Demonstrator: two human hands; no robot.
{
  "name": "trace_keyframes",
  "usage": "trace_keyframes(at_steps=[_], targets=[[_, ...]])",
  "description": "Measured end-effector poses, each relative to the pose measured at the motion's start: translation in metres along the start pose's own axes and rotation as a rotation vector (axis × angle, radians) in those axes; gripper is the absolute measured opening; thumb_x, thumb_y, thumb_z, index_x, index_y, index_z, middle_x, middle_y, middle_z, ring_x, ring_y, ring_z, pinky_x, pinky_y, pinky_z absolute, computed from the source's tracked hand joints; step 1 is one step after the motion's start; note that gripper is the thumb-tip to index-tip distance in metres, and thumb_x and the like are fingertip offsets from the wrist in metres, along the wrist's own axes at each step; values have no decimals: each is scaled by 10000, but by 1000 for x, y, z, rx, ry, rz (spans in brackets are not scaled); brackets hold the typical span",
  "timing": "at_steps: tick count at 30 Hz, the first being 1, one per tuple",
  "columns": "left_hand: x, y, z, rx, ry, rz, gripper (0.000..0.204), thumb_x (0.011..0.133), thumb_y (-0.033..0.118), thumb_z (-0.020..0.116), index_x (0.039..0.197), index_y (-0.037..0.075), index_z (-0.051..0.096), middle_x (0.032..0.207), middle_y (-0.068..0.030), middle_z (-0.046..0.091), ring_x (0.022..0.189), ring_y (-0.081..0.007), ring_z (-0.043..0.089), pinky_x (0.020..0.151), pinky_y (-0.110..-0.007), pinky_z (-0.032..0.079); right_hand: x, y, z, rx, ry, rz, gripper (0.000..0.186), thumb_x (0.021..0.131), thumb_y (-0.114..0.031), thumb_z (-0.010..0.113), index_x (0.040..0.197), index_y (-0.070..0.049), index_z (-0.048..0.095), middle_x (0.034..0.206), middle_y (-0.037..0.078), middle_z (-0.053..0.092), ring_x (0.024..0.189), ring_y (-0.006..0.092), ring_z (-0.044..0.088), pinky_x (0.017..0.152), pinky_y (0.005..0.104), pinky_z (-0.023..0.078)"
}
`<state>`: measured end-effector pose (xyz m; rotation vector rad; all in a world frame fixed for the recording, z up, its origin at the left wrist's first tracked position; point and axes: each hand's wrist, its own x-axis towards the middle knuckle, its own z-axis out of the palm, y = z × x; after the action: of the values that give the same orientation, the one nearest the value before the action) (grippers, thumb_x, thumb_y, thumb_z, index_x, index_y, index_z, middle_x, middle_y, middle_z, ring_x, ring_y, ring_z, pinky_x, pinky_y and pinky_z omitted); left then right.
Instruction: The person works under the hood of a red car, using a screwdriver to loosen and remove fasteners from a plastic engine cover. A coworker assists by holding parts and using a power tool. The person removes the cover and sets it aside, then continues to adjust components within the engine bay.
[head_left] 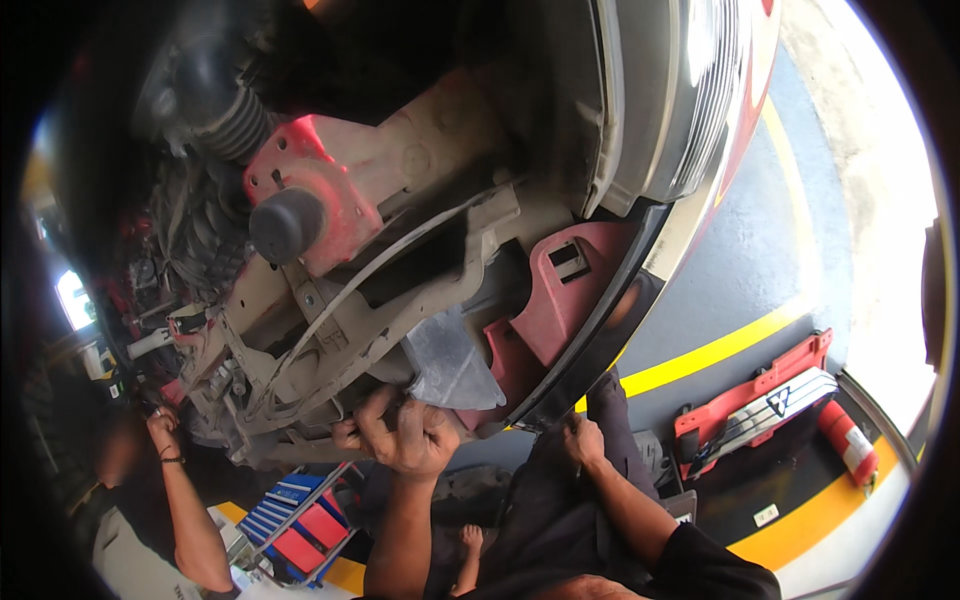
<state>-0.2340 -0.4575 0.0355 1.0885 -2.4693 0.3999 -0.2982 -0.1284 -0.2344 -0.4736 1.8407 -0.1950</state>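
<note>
Overhead is a vehicle's underside, with a beige metal frame [405, 313], a red bracket [345, 215] and a red panel [565, 290]. My left hand [405, 435] is raised to the frame's lower edge, fingers curled just below a grey plate [455, 365]; what they grip, if anything, I cannot make out. My right hand [582, 441] is lower, by my dark-trousered leg, closed round something small and dark that I cannot identify. A black trim strip [590, 355] runs above it along the vehicle's edge.
Another person [190, 510] works at left, a hand [163, 428] raised to the vehicle. A small hand [471, 538] shows at bottom centre. A blue and red tool trolley [298, 525] stands lower left. A red creeper board [755, 410] and red extinguisher [847, 445] are at right, near yellow floor lines.
</note>
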Motion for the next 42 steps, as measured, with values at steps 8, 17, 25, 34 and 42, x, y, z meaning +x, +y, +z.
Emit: trace_keyframes(at_steps=[8, 17, 25, 34, 42], targets=[[-1, 0, -5, -10, -67, 5, 158, 890, 148, 602, 978, 111, 728, 1077, -102, 680, 931, -286, 560, 928, -469, 351, 27, 9, -1, 100, 64, -117, 305, 1038, -181, 679, 1299, -40, 751, 1144, 288, 792, 1099, 480, 765, 967, 536, 611], [-3, -9, -7, -198, -7, -31, 352, 761, 159, 734, 1071, 246, 878, 1023, 16, 693, 806, -128, 652, 1001, -450, 301, -60, -121, -188, 387, 855, -670, 228, 1063, 22, 647, 1284, 38, 703, 1094, 169, 754, 976, 272, 734, 911, 386, 590], [-17, -13, -13, -292, 187, -37, 228, 876, 251, 803, 1102, 279, 814, 1134, 57, 681, 821, -83, 644, 987, -430, 351, -149, -326, -304, -257, 881, -1360, 391, 942, -171, 821, 1298, -38, 728, 1238, 151, 751, 1197, 369, 707, 1047, 494, 551], [-27, -18, -5, -309, 360, -487, 367, 966, 383, 770, 1259, 164, 740, 1210, -61, 722, 1051, -238, 750, 921, -429, 602, -148, -391, -319, -683, 739, -1312, 476, 893, -294, 944, 1298, -105, 783, 1122, 85, 658, 1077, 292, 618, 996, 465, 508], [-47, -4, -12, -223, -51, -593, 477, 1072, 593, 645, 1389, 253, 754, 1502, 13, 672, 1481, -222, 499, 1203, -520, 448, -143, -390, -354, -827, 557, -1398, 512, 1003, -576, 786, 1330, -182, 811, 1316, 125, 583, 1301, 356, 529, 1124, 601, 424]])
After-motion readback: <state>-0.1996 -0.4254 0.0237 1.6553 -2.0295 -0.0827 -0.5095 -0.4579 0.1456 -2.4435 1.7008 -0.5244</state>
